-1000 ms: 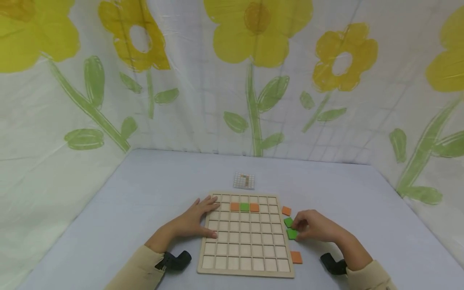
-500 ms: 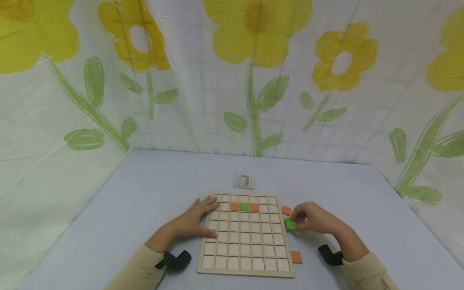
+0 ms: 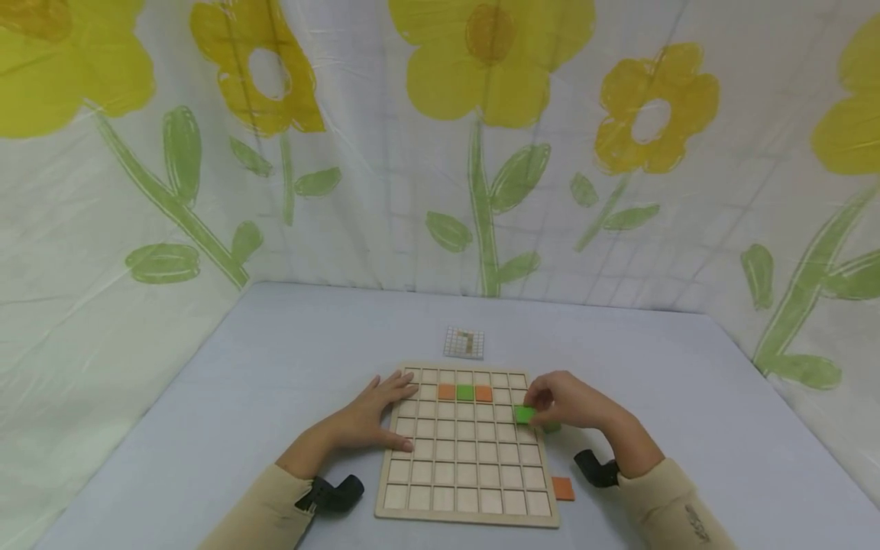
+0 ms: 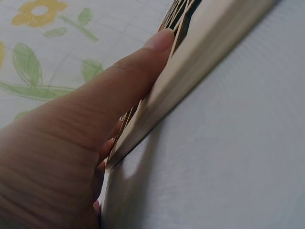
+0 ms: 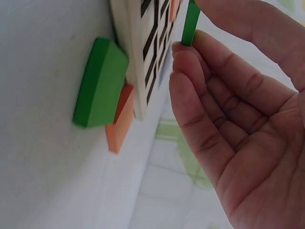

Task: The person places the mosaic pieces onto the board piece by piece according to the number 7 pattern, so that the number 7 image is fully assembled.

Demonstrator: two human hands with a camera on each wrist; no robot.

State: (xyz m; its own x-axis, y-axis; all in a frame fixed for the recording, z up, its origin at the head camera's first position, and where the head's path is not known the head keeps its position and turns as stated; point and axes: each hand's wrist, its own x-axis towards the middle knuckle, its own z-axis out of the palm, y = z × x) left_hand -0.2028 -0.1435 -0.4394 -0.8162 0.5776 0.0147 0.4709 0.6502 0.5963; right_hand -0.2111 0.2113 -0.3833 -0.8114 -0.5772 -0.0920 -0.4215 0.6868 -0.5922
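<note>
A wooden grid board (image 3: 456, 473) lies flat on the table, with an orange, a green (image 3: 465, 393) and an orange tile side by side in its second row. My left hand (image 3: 367, 416) rests on the board's left edge, fingers spread; its thumb (image 4: 143, 55) lies on the rim in the left wrist view. Between thumb and fingers my right hand (image 3: 574, 401) pinches a green tile (image 3: 525, 415) above the board's right side. In the right wrist view another green tile (image 5: 100, 86) and an orange tile (image 5: 121, 121) lie beside the board.
One more orange tile (image 3: 563, 489) lies by the board's lower right edge. Behind the board sits a small card (image 3: 464, 343) printed with a grid pattern. A flower-printed curtain (image 3: 371, 191) stands behind the white table (image 3: 309, 321).
My right hand has taken up a green tile from beside the board and carried it left over the board's right columns. The left hand has stayed in place.
</note>
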